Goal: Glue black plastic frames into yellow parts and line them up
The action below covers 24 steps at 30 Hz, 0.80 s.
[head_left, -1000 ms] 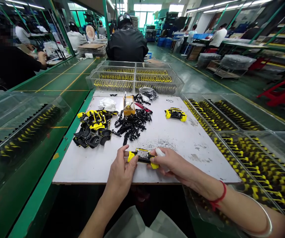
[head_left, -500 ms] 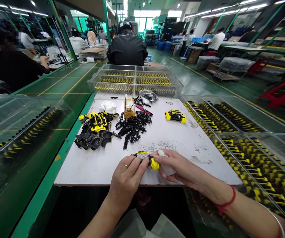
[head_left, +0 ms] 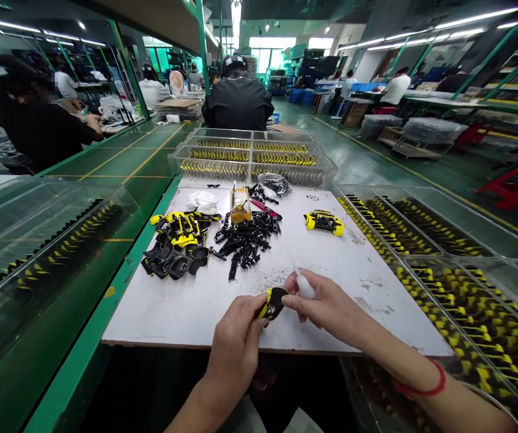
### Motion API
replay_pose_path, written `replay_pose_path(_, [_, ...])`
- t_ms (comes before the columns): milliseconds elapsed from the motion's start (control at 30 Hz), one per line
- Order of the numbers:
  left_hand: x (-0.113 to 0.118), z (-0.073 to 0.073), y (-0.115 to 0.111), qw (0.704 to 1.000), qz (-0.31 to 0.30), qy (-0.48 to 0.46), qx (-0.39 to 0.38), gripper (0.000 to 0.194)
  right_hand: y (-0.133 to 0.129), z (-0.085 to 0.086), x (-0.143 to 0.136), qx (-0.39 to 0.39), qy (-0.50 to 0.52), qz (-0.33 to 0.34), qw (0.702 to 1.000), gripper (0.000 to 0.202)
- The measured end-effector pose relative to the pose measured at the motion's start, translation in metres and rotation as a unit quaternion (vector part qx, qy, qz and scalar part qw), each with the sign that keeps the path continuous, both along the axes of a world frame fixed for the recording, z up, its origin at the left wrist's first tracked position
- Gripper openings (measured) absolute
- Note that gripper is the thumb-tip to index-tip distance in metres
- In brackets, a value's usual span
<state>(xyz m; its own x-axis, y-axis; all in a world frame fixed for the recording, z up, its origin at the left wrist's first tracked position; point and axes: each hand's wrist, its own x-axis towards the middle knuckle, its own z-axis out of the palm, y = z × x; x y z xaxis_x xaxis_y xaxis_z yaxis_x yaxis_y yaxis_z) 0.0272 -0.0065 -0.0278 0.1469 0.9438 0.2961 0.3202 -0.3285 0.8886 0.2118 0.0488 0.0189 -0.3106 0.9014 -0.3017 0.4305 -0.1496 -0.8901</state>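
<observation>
Near the front edge of the white board [head_left: 187, 319], my left hand [head_left: 238, 334] grips a yellow and black plastic part [head_left: 273, 302], turned so a dark face shows. My right hand [head_left: 326, 304] holds a small white squeeze bottle [head_left: 305, 285] with a thin nozzle pointing up; its thumb touches the part's right side. Beyond my hands lies a heap of small black pieces [head_left: 247, 237]. To its left are yellow and black parts [head_left: 180, 227] and dark curved shells [head_left: 173, 261]. A single yellow and black assembly [head_left: 324, 222] rests at the right.
An amber box [head_left: 241, 207] holding small items, a white crumpled cloth [head_left: 202, 202] and a plastic bag of black pieces [head_left: 273, 184] lie at the back. Clear trays of yellow-black parts stand left [head_left: 60, 252], right [head_left: 443, 260] and behind [head_left: 252, 139]. Other people sit nearby.
The yellow and black part has been turned in my left hand, its dark face now showing. My right hand has tipped the bottle so its nozzle points up. The view has shifted slightly.
</observation>
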Motion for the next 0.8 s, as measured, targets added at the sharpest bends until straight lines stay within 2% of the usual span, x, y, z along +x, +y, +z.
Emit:
replay_pose_path(67, [-0.002,0.007,0.002,0.994,0.003,-0.055,-0.095,0.032,0.000,0.005,-0.005,0.053,-0.025,0.002,0.998,0.021])
replay_pose_path(167, [-0.007,0.015,0.004,0.967,0.000,-0.137,-0.216,0.026,-0.001,0.012,-0.013,0.091,-0.041,0.022,0.995,0.017])
replay_pose_path(300, [-0.010,0.017,0.006,0.927,-0.038,-0.224,-0.297,0.027,0.003,0.014,-0.020,0.097,-0.069,0.035,0.992,0.016])
replay_pose_path(400, [-0.008,0.013,0.006,0.912,-0.039,-0.273,-0.304,0.035,0.008,0.012,-0.023,0.085,-0.088,0.038,0.992,0.018])
replay_pose_path(500, [-0.006,0.012,0.007,0.909,-0.014,-0.294,-0.296,0.062,0.013,0.010,-0.024,0.059,-0.099,0.043,0.992,0.019])
replay_pose_path(600, [-0.007,0.014,0.006,0.911,-0.036,-0.280,-0.302,0.081,0.019,0.010,-0.024,0.028,-0.106,0.047,0.993,0.020])
replay_pose_path(700, [-0.006,0.015,0.007,0.923,-0.053,-0.242,-0.295,0.084,0.025,0.008,-0.024,0.001,-0.108,0.058,0.992,0.020])
replay_pose_path(800, [-0.004,0.012,0.009,0.943,-0.047,-0.179,-0.277,0.071,0.031,0.005,-0.024,-0.013,-0.104,0.078,0.991,0.022])
